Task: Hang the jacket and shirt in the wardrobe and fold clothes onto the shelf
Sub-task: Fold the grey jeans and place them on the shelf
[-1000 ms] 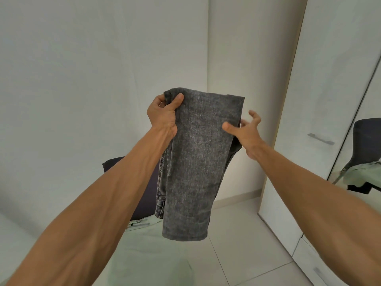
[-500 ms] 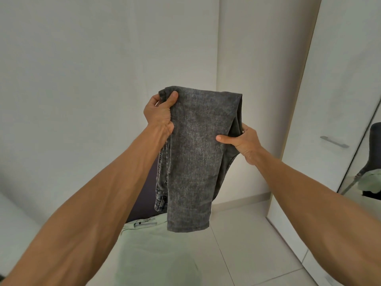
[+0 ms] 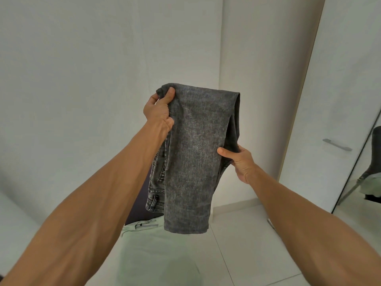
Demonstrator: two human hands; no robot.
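Head view, looking forward and down into a room corner: pale walls [image 3: 92, 79] fill most of the frame and meet behind the raised clothing. On the right stands the white wardrobe [image 3: 340, 100], its door closed, with a small metal handle [image 3: 337, 144] partway down. Beside that door a mirrored panel [image 3: 369, 178] shows a reflection of a dark chair with pale cloth on it. Light floor tiles [image 3: 243, 244] run along the bottom right.

Both bare forearms reach up from the lower corners. Between them hang the grey jeans [image 3: 195, 157], folded over so the fold forms the top edge and the layers drop straight down, clear of anything below. The waistband with its belt loops and stitched pocket peeks out at the lower left behind the front layer.

Below the jeans lies a pale green garment [image 3: 154, 254], spread flat, its collar label just visible near the hem of the jeans. A dark chair back [image 3: 140, 205] shows as a narrow strip between the left forearm and the jeans.

The left hand [image 3: 157, 111] is closed on the top left corner of the fold, thumb pressed over the front. The right hand [image 3: 240, 159] grips the right edge lower down, thumb on the front face, fingers hidden behind the cloth. The hands are well apart, the left one higher.
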